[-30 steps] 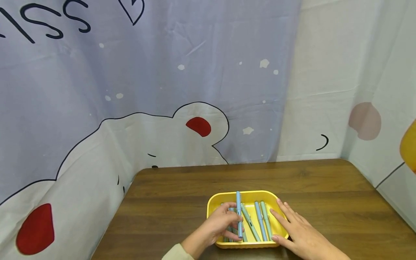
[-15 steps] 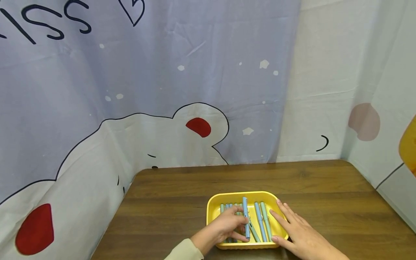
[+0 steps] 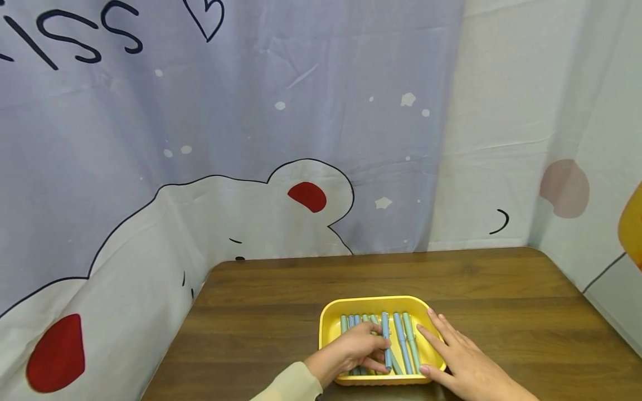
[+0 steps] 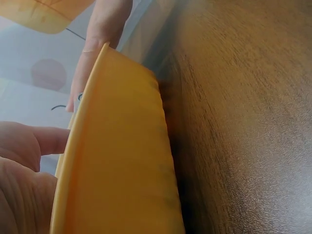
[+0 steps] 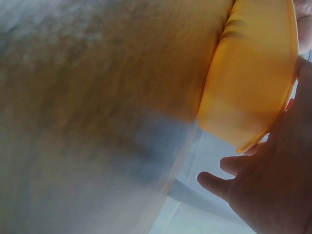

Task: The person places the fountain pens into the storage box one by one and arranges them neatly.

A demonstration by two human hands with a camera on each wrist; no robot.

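My left hand (image 3: 362, 344) reaches over the near rim of a yellow tray (image 3: 328, 312) and pinches a blue pen (image 3: 385, 328) between thumb and fingers. That pen lies low among the others, lengthwise from front to back. To its right are another blue pen (image 3: 403, 341) and a green pen (image 3: 411, 340), side by side. Several more green and blue pens lie on the left, partly hidden under my left hand. My right hand (image 3: 463, 356) rests with spread, straight fingers on the tray's right rim. In the left wrist view, the tray's outer wall (image 4: 122, 146) hides the pens.
The tray stands on a brown wooden table (image 3: 261, 312) close to its near side. A printed curtain (image 3: 381, 139) hangs behind the table and along both sides.
My left hand has moved right and lowered the blue pen into the tray, beside the pens on the right. My right hand has stayed on the rim.
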